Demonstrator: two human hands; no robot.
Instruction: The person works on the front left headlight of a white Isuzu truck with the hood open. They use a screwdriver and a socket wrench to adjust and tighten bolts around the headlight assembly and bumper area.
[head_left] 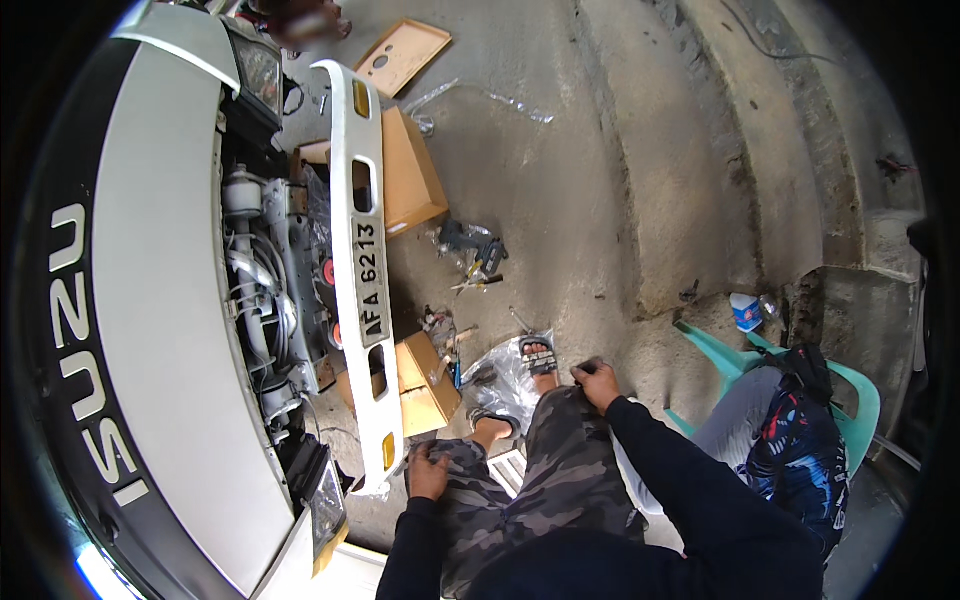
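Observation:
I am seated, in camouflage trousers (pixel 560 460) and dark sleeves. My left hand (pixel 428 472) lies on my left knee with its fingers loosely spread, holding nothing I can see. Beside my right knee, my right hand (pixel 598 388) has its fingers curled together. A small dark patch shows at its fingertips, too small to name. Left of my legs, a long white truck bumper (pixel 355 260) with amber lamps and a plate stands in front of the truck's open front (pixel 265 290). Cardboard boxes (pixel 422 385) sit against the bumper's near side.
A cordless power tool (pixel 470 240) and hand tools (pixel 478 284) lie on the concrete beyond my feet. Clear plastic (pixel 505 365) is spread under my sandal. At right stand a green plastic chair (pixel 860 400) and concrete steps (pixel 690 150). Another person (pixel 300 22) is partly visible at the far left.

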